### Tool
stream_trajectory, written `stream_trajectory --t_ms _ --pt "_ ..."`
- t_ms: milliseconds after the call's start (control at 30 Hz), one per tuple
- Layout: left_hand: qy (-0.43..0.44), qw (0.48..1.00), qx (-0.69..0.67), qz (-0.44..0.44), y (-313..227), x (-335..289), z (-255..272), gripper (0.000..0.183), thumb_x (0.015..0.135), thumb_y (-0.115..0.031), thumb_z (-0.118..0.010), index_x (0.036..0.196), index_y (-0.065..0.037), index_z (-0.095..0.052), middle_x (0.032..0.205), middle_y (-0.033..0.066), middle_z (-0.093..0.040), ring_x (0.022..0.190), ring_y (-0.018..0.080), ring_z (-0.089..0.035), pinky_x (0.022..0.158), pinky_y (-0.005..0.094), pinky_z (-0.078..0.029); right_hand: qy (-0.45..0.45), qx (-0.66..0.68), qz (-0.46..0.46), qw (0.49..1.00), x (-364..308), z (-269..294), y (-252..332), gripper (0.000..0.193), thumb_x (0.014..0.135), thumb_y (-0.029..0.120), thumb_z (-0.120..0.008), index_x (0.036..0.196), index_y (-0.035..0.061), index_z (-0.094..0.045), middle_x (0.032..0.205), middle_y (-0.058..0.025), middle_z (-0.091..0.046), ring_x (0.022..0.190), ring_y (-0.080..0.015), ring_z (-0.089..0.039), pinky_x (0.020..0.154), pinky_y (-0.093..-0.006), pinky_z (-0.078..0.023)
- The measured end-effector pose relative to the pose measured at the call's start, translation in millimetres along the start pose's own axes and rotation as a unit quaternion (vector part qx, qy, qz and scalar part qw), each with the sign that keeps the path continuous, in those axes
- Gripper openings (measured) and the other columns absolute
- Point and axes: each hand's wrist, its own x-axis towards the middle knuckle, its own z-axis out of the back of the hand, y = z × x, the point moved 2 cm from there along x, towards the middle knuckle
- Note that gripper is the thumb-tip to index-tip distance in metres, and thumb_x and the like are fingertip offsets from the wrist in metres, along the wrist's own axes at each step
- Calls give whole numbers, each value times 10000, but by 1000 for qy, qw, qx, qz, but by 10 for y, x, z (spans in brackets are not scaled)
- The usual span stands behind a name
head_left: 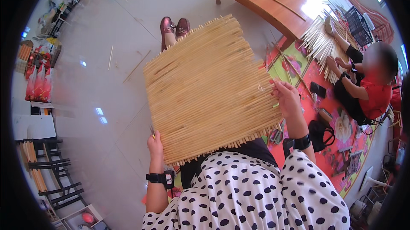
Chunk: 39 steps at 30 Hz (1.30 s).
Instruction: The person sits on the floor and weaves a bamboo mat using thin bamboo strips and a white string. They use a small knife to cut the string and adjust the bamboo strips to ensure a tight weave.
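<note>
Slatted mat (205, 93) held between hands, extended mostly ahead of them; slats aligned crosswise, left to right. Left edge gripped near closest corner by left hand (155, 145); right edge pinched farther forward by right hand (289, 98).

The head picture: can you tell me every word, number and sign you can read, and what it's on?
Nothing here reads clearly enough to quote.
Flat, tan mat of thin sticks: no writing visible.
Black wristband with a white patch: dark mark, too small to read.
Red-and-white printed packages at the far left: too small and blurred to read.
</note>
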Motion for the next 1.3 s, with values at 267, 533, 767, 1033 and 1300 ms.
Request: stream_trajectory --t_ms 267,533,767,1033,1300 --pt "78 997 -15 2 -14 52 29 417 988 -302 -494 1012 92 -629 901 158 -678 819 200 -617 746 356 -479 51 15 41 998 -37 -245 319 120 922 126 -638 919 6 -631 849 -39 -643 732 -101 -577 687 -228 -456" --pt "159 980 63 101 -219 -74 4 418 995 -313 -481 1132 61 -609 1013 119 -670 890 172 -618 791 317 -483 46 -56 57 996 -52 -398 459 137 921 152 -645 928 15 -651 848 -26 -655 705 -90 -587 632 -214 -451" --pt "104 964 240 -46 -277 -133 -179 473 972 -306 -479 1255 72 -496 1117 313 -613 1069 437 -583 901 455 -461 36 -135 84 987 -56 -502 495 142 921 156 -649 930 15 -661 814 -9 -649 691 -67 -578 610 -203 -435" --pt "141 984 -44 100 -400 -208 -140 409 995 -282 -497 1229 51 -535 1183 109 -604 1082 188 -542 938 329 -418 63 -298 152 940 32 -487 608 138 921 135 -642 913 -1 -662 776 3 -633 699 -59 -575 624 -194 -430" --pt "105 982 -148 56 -563 -325 24 303 986 -267 -528 1135 -7 -571 876 8 -550 698 70 -467 577 248 -420 20 -224 139 964 277 -221 683 123 917 90 -636 936 -27 -668 781 -28 -644 635 -60 -540 579 -179 -411"
